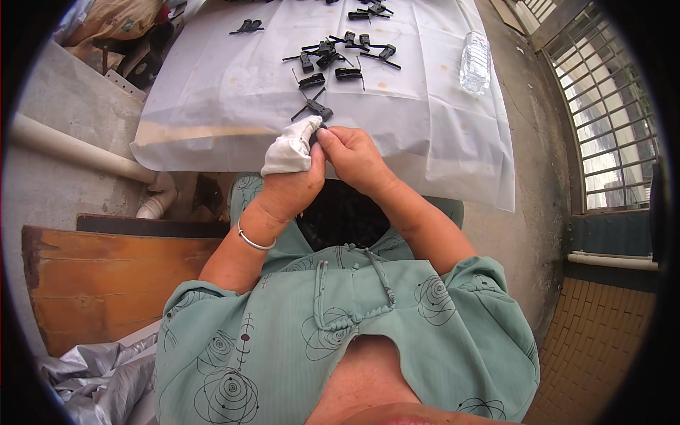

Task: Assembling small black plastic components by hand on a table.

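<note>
My two hands meet just over the near edge of the table. White cloth covers the fingers of my left hand (292, 159), which is closed around a small black part (319, 132). My right hand (352, 157) is bare and pinches the same part with thumb and fingers. Most of that part is hidden between the hands. Right beyond the fingertips lies a black clip-like piece (320, 110) with thin strips sticking out. Farther back, several similar black pieces (326, 53) are scattered in a loose group.
A translucent plastic sheet (212, 85) covers the table and hangs over its near edge. A clear bottle (475, 64) lies toward the right. Something dark (340, 216) sits between my knees. At left are a white pipe (85, 149) and a wooden board (120, 283).
</note>
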### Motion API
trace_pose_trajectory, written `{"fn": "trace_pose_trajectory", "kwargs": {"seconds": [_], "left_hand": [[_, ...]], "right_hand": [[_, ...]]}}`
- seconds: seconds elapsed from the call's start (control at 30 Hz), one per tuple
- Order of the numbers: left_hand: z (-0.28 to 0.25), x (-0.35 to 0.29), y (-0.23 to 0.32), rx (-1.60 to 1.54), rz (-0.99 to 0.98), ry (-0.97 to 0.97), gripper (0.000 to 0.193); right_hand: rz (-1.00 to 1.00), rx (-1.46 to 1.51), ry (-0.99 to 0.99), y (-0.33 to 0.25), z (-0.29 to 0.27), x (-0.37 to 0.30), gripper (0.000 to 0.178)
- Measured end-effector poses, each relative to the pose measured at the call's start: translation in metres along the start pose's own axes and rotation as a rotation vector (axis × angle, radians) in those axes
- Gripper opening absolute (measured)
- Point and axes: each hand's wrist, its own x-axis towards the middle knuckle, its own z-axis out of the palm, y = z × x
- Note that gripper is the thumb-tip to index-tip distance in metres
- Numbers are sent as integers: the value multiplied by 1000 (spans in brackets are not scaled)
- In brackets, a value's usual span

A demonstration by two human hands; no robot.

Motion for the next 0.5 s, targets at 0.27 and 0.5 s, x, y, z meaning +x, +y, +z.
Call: {"fn": "trace_pose_trajectory", "kwargs": {"seconds": [0.27,0.5], "left_hand": [[-9,8,-7,-650,-325,-108,35],[-12,8,-3,-869,-543,-189,34]], "right_hand": [[-104,-444,-2,-27,-25,-11,19],[-474,-433,89,-18,-32,-11,8]]}}
